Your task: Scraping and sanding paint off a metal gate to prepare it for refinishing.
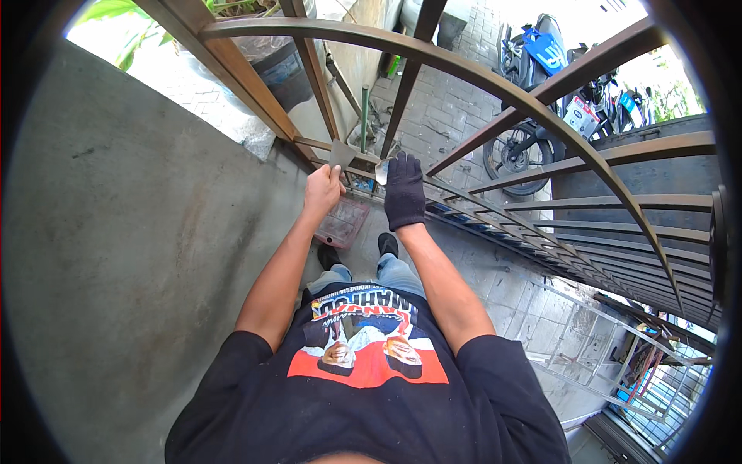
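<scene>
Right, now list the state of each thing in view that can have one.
Left hand: bare, closed
Flat grey piece: held in left hand
Right hand: gloved, grip unclear
Metal grille: open or shut, unclear
Motorcycle: parked upright
Reddish flat object: lying on ground

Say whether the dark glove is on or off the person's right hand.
On: the dark glove covers the right hand; the left hand is bare.
</scene>
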Motion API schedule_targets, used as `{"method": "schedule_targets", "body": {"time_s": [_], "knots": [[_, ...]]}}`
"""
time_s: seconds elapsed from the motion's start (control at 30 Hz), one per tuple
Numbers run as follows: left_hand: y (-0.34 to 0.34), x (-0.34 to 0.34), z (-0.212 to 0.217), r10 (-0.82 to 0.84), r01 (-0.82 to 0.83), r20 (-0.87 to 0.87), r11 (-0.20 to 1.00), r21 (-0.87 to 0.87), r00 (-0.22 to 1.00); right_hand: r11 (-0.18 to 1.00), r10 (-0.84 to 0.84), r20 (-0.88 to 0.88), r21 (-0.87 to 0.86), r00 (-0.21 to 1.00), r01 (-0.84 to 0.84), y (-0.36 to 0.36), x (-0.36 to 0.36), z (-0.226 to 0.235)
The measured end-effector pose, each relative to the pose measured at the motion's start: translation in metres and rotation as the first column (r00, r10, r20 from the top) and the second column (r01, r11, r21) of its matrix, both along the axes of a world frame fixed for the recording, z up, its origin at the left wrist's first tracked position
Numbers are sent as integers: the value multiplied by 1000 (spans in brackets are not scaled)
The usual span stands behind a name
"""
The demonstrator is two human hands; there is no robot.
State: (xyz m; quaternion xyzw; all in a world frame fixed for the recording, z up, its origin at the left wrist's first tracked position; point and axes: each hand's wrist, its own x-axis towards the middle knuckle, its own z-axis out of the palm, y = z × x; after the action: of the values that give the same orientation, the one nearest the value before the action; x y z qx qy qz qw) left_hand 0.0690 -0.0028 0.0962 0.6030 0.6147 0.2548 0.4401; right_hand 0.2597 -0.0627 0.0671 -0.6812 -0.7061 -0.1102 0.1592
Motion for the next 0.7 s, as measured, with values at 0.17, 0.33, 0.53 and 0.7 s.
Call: {"method": "schedule_targets", "body": {"time_s": [0.17, 0.33, 0.53, 0.7], "knots": [[-4, -3, -14, 61, -61, -47, 998, 1, 997, 954, 262, -181, -98, 948, -282, -22, 35, 25], [-19, 8, -17, -185, 271, -316, 928, 255, 931, 991, 106, -452, -25, 886, -132, -81, 65, 32], [-33, 13, -26, 87, -80, 127, 995, -61, 988, 984, -178, -650, -140, 738, 114, -123, 71, 27], [-39, 11, -35, 167, -168, 160, 986, -3, 973, 933, -344, -586, -303, 733, 196, -128, 72, 27]]}}
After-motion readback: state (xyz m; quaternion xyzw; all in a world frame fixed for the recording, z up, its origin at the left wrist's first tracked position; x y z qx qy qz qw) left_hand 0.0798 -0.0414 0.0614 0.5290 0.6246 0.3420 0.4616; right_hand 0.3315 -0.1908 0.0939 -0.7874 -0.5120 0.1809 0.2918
